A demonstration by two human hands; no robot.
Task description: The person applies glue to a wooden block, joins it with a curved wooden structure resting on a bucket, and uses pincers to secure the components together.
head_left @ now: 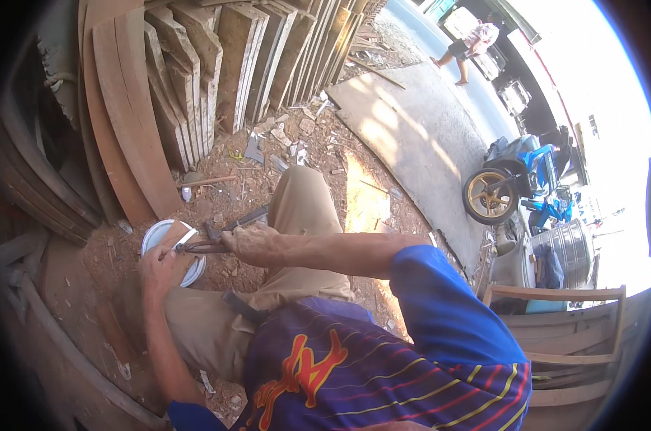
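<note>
My right hand (252,244) is closed around the handles of metal pliers (202,247), whose jaws point left toward my other hand. My left hand (158,266) is closed, its fingertips pinching a thin white strip (186,238) at the jaws. Both hands are above a round white bucket lid or bucket top (194,276) on the ground between my knees. A brown piece of wood (173,234) lies across it, partly behind my left fingers. Just beyond my right hand is a dark tool with a metal head (249,218), partly hidden.
Wooden boards (239,65) stand in a row at the back left, with long curved planks (135,108) beside them. Wood chips cover the dirt floor. A flat sheet (411,136) lies to the right, near a blue motorcycle (533,176) and a wooden frame (555,291). A person (476,39) walks far off.
</note>
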